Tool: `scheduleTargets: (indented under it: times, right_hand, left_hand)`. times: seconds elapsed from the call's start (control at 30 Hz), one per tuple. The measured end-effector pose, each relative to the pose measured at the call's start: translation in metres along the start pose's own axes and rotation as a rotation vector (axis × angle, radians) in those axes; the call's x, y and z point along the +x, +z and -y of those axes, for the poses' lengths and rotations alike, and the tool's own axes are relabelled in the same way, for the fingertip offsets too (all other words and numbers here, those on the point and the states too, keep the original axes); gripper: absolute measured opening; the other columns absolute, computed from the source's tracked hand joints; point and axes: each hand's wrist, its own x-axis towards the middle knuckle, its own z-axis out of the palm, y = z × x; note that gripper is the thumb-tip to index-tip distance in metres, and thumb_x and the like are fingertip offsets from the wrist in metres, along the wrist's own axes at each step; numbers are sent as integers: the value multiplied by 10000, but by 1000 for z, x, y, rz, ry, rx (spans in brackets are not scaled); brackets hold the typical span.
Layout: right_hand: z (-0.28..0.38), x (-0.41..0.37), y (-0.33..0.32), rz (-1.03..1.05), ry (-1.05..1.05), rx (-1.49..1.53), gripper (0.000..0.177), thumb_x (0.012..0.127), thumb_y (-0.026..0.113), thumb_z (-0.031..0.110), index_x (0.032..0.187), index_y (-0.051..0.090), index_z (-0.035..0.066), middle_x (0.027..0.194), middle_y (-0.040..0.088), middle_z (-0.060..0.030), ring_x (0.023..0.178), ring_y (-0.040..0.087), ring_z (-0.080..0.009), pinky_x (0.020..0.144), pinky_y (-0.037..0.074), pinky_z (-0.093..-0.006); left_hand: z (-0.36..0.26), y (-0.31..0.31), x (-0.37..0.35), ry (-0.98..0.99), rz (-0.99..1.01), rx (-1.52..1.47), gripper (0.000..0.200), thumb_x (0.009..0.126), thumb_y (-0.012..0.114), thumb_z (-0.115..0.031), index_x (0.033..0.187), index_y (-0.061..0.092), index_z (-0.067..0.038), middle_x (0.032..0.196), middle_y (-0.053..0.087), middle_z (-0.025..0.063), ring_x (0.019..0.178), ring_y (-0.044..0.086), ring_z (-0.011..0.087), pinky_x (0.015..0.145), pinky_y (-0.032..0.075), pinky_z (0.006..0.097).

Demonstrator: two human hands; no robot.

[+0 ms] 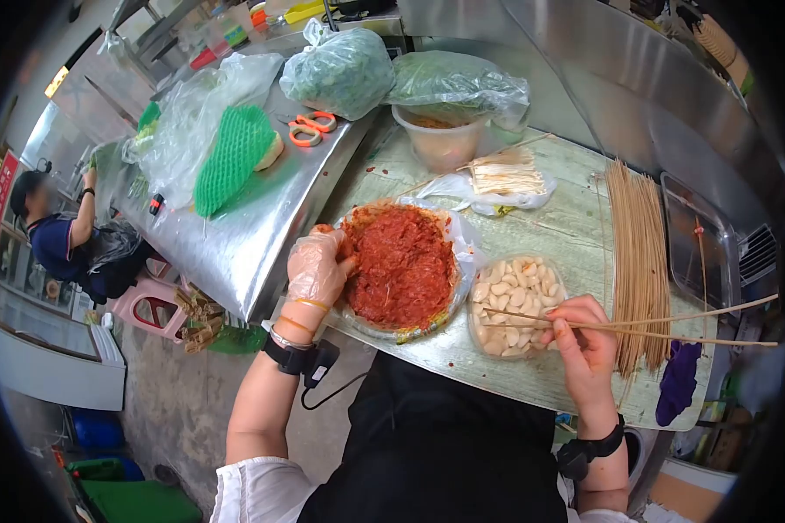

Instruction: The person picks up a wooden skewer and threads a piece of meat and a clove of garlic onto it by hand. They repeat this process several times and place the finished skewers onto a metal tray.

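My left hand (317,266), in a clear plastic glove with red smears, is at the left rim of a bowl of red marinated minced meat (399,266). Its fingers are curled together, and what they hold, if anything, is hidden. In my right hand (584,342) two thin bamboo skewers (706,322) are pinched, pointing out to the right. That hand is over the right side of a clear tub of peeled garlic cloves (516,296). A large bundle of bamboo skewers (638,261) lies just right of it on the table.
Enoki mushrooms (508,174) lie on a plastic bag behind the bowl, near a plastic tub (440,139). On the steel counter are orange-handled scissors (312,128), a green foam net (233,161) and bagged greens (338,70). A purple cloth (678,382) lies at right. Another person (61,227) is at far left.
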Motion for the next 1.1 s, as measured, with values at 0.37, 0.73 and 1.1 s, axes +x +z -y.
scheduleTargets:
  times: [0.37,0.73,1.1]
  right_hand:
    - [2,3,8,46,-31,-13,102,881,549,1,953,614,-30,923,528,-88,698,593,-131,640,487,-239]
    - [9,11,-7,0,-26,16,144,912,511,48,953,618,-40,951,533,-96,740,615,-140,647,500,-253]
    - [11,32,12,168,181,3,148,908,504,65,933,618,-27,899,545,-68,726,617,-127,640,499,-229]
  left_hand:
    - [-3,-1,-9,280,-26,63,219,657,718,-118,871,694,-77,883,621,145,840,605,317,742,489,399]
    - [-24,12,-21,-225,77,-1231,227,870,528,-1,1060,622,80,907,669,96,745,627,122,648,501,223]
    - [-60,25,-34,-244,-110,-1216,167,877,573,-46,984,664,46,872,656,34,704,550,48,597,433,182]
